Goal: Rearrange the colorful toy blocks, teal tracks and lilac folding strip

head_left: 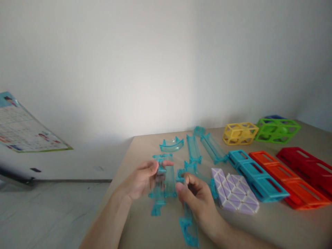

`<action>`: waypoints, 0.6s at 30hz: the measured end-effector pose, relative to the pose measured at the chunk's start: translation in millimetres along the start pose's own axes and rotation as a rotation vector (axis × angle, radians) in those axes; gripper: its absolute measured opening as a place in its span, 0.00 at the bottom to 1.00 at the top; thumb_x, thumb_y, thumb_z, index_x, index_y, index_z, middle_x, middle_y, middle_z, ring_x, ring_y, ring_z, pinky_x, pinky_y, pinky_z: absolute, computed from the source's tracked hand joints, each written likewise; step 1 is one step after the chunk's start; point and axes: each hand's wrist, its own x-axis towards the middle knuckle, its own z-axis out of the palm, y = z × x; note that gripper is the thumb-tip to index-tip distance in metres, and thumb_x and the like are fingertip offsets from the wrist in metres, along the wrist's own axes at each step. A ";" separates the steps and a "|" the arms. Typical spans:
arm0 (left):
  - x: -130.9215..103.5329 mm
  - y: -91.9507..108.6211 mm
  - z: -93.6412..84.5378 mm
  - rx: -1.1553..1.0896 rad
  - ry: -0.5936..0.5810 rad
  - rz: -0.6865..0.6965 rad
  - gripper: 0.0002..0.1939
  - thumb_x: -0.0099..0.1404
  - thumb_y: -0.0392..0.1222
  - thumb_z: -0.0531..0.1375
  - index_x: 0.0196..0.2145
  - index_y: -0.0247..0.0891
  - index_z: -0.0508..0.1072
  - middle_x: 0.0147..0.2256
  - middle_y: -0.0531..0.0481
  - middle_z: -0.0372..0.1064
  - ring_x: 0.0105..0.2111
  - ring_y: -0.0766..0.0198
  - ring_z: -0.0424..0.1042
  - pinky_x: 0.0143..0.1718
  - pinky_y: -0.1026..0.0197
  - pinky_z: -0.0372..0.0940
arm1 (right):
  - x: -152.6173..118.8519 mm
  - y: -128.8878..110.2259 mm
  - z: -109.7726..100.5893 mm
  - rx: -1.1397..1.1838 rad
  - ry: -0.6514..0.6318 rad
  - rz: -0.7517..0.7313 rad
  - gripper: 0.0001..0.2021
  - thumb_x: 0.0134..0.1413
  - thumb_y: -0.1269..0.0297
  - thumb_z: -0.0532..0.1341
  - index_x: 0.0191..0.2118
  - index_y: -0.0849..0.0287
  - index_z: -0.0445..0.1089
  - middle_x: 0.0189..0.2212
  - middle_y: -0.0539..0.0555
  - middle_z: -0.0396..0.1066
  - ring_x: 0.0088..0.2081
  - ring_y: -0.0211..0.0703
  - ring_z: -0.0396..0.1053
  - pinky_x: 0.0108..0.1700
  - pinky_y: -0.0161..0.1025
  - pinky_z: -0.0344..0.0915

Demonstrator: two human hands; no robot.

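Observation:
My left hand (141, 177) is closed on a see-through teal track piece (159, 195), which hangs down with its notched end at the bottom. Close to it on the right, my right hand (201, 197) pinches a second teal track piece (188, 231), also pointing down, with a hooked lower end. The two held pieces are apart. On the table behind the left hand lies a straight teal track (170, 178). A further teal track (191, 166) is partly hidden behind the right hand. Beyond them are a curved track (171, 146) and two straight tracks (193, 148).
Lavender triangle tiles (234, 193) lie right of my right hand. Past them stand blue (255, 173), orange (287, 178) and red (308, 166) frame stacks, with yellow (240, 133) and green (277, 130) ones behind. A wall backs the table (147, 231); its left edge drops to the floor.

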 end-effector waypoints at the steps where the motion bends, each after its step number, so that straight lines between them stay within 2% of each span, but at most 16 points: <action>1: 0.2 -1.3 0.0 0.054 0.010 0.021 0.17 0.58 0.48 0.64 0.40 0.33 0.75 0.27 0.50 0.64 0.24 0.66 0.67 0.25 0.63 0.65 | 0.1 1.4 -0.1 0.007 0.011 -0.006 0.21 0.53 0.52 0.63 0.22 0.56 0.54 0.18 0.44 0.52 0.21 0.33 0.49 0.24 0.33 0.50; 4: 1.3 -3.2 0.8 0.135 0.026 0.059 0.16 0.56 0.49 0.66 0.35 0.34 0.73 0.25 0.51 0.66 0.21 0.68 0.68 0.21 0.65 0.65 | -0.5 2.5 -0.2 -0.026 0.045 -0.017 0.19 0.56 0.51 0.61 0.23 0.56 0.55 0.18 0.43 0.51 0.21 0.33 0.49 0.24 0.33 0.49; 9: 0.8 -0.3 2.8 0.127 0.078 0.123 0.11 0.56 0.45 0.66 0.30 0.35 0.71 0.18 0.58 0.60 0.14 0.73 0.59 0.14 0.70 0.59 | -4.3 -0.2 -2.4 -0.144 0.060 -0.066 0.16 0.60 0.53 0.58 0.26 0.56 0.57 0.21 0.44 0.51 0.23 0.34 0.51 0.26 0.34 0.50; 13: -0.9 1.3 2.8 0.172 0.123 0.135 0.11 0.55 0.43 0.67 0.31 0.35 0.71 0.20 0.57 0.62 0.15 0.74 0.61 0.16 0.70 0.60 | -5.9 -0.1 -5.1 -0.230 0.007 -0.147 0.13 0.62 0.56 0.56 0.29 0.57 0.60 0.26 0.47 0.57 0.29 0.37 0.55 0.31 0.35 0.53; 18: -1.1 -0.5 1.0 0.268 0.135 0.094 0.12 0.54 0.44 0.67 0.31 0.35 0.71 0.19 0.57 0.62 0.14 0.75 0.59 0.17 0.70 0.59 | -6.9 -1.2 -3.5 -0.174 -0.112 -0.128 0.10 0.62 0.55 0.56 0.36 0.55 0.59 0.27 0.47 0.56 0.27 0.37 0.55 0.29 0.35 0.54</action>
